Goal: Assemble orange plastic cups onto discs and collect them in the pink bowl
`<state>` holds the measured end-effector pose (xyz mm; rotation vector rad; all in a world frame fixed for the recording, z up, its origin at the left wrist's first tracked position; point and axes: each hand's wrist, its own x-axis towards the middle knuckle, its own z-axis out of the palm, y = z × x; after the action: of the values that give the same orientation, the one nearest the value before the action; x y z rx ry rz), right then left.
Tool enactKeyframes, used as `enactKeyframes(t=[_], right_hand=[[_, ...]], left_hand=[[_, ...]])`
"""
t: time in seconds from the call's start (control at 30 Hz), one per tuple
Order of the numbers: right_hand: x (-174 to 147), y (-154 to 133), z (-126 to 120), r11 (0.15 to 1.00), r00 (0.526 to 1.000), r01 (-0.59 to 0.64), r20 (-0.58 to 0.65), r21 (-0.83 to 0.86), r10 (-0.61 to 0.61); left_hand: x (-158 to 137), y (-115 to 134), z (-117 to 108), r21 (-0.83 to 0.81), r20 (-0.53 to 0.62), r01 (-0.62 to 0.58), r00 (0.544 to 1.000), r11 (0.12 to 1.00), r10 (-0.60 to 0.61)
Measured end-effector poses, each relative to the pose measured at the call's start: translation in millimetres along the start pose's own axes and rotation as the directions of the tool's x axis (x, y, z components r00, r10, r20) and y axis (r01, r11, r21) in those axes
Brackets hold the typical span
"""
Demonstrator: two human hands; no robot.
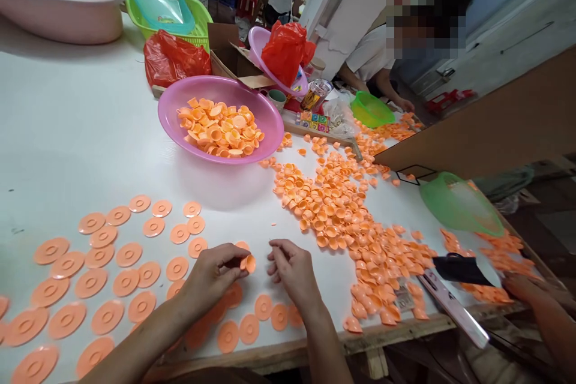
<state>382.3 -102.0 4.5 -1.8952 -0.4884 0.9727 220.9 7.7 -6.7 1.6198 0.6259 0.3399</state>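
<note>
My left hand (216, 273) pinches a small orange plastic cup (248, 263) between thumb and fingertips, its hollow side partly showing. Just to the right, my right hand (290, 267) hovers with loosely bent fingers apart and nothing visible in them. Flat orange discs (108, 316), each with a ring in the middle, lie spread over the white table on the left and under my forearms. A heap of small orange cups (333, 204) stretches along the right. A tiny orange scrap (273, 224) rests beyond my hands.
A pink basin (171, 126) holds more orange cups. Behind it are red plastic bags (175, 63), a cardboard box (225, 60) and a green basket (198, 12). On the right lie a green bowl (463, 204) and a white, bar-shaped object (454, 309). A co-worker's hand (524, 288) is beside them.
</note>
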Motion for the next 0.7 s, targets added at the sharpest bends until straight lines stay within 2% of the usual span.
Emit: enactKeyframes(t=[0.03,0.07,0.2,0.23,0.3,0.37,0.43,0.5,0.57,0.7], right_hand=[[0.6,0.0,-1.9,1.0,0.999,0.006,-0.045,-0.007,-0.007],[0.4,-0.6,-2.2,1.0,0.999,-0.002,-0.036,0.001,0.002],[-3.1,-3.5,9.9,0.99,0.971,-0.086,0.23,0.115,0.058],[-2.3,-3.1,14.1,0.987,0.972,-0.091,0.229,0.131,0.059],[2.8,-0.9,20.3,0.987,0.991,-0.081,0.121,0.14,0.064],[11.0,2.4,23.5,0.987,0.997,-0.078,0.005,0.137,0.078],[18.9,5.0,25.8,0.987,0.995,-0.097,-0.005,0.129,0.098],[23.6,5.9,30.1,0.987,0.991,-0.127,0.047,0.099,0.123],[24.4,5.2,36.8,0.988,0.988,-0.144,0.065,0.047,0.141],[20.0,3.0,50.6,0.992,0.998,-0.061,-0.014,-0.107,0.06]], left_hand=[[0.0,0.5,-0.1,-0.01,-0.002,0.01,1.0,1.0,-0.01],[0.2,0.4,0.2,-0.018,0.001,0.014,1.0,1.0,-0.014],[3.8,-8.7,1.5,0.018,0.027,-0.015,1.0,1.0,0.015],[5.7,-12.6,0.4,0.073,0.018,-0.032,0.999,0.997,0.031],[10.6,-19.9,-4.3,0.272,-0.022,-0.059,0.997,0.961,0.068],[16.1,-24.5,-10.3,0.5,-0.043,-0.061,0.994,0.864,0.096],[20.9,-25.7,-13.8,0.632,-0.022,-0.057,0.996,0.773,0.091],[23.9,-25.2,-13.0,0.659,0.014,-0.069,0.997,0.749,0.079],[25.2,-25.2,-8.9,0.642,0.036,-0.087,0.996,0.761,0.084],[24.7,-25.6,-4.3,0.614,0.052,-0.106,0.994,0.782,0.095]])
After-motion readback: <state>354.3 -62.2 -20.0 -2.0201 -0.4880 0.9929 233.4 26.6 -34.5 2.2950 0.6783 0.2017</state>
